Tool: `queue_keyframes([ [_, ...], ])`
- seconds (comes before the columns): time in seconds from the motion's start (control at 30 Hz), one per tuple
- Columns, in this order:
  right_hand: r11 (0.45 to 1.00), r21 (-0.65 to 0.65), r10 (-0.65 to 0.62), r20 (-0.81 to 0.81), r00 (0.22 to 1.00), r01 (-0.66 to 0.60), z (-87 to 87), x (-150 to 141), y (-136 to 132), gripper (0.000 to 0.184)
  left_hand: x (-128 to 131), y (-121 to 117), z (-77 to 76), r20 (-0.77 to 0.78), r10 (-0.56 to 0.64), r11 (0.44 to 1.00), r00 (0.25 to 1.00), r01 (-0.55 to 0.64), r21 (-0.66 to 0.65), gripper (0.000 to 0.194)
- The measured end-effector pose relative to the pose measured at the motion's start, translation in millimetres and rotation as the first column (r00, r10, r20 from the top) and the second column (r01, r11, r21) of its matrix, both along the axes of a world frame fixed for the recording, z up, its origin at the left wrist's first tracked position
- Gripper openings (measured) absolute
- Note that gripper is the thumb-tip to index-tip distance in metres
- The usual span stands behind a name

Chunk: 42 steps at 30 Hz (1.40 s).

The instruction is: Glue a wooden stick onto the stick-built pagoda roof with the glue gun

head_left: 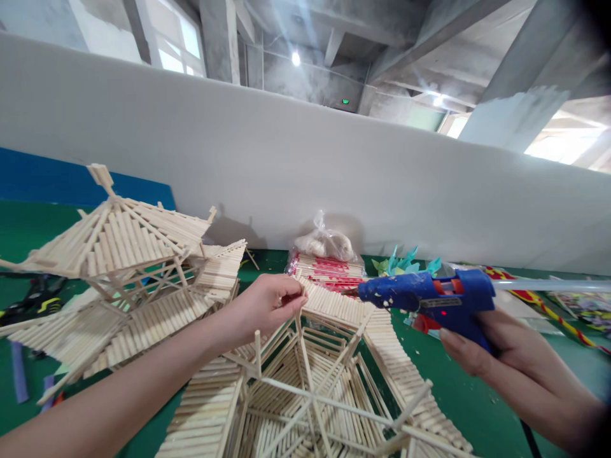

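one stick end hidden by left fingers; near model cut off.

Green table under stick pavilion and frame

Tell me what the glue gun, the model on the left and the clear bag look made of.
Glue gun: probably hard plastic, smooth and solid blue, with a metal-looking tip.
Model: likely bare wood, its thin sticks pale and unpainted.
Bag: thin clear plastic, as its contents show through.
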State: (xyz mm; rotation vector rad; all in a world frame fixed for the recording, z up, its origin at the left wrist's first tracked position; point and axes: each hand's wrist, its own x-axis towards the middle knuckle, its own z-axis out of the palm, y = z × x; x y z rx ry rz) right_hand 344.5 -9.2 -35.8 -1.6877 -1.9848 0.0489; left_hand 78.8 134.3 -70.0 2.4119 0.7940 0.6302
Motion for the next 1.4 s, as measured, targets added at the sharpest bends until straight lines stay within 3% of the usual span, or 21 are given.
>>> queue_keyframes([
  [0.37,1.0,-0.021,-0.011,-0.014,1.0,0.011,-0.1,0,0,0.022,-1,-1,4.4,-0.025,-0.005,0.998,1.0,0.004,-0.064,0.018],
  [0.6,1.0,-0.004,-0.008,-0.018,1.0,0.008,1.3,-2,-1,0.025,-3,1,-0.6,-0.031,0.025,0.995,0.999,-0.028,-0.093,0.017],
  [1.4,1.0,-0.022,0.008,-0.029,1.0,-0.009,-3.0,2,1,0.021,1,5,-5.8,-0.001,0.051,0.993,0.999,-0.051,-0.11,0.023],
])
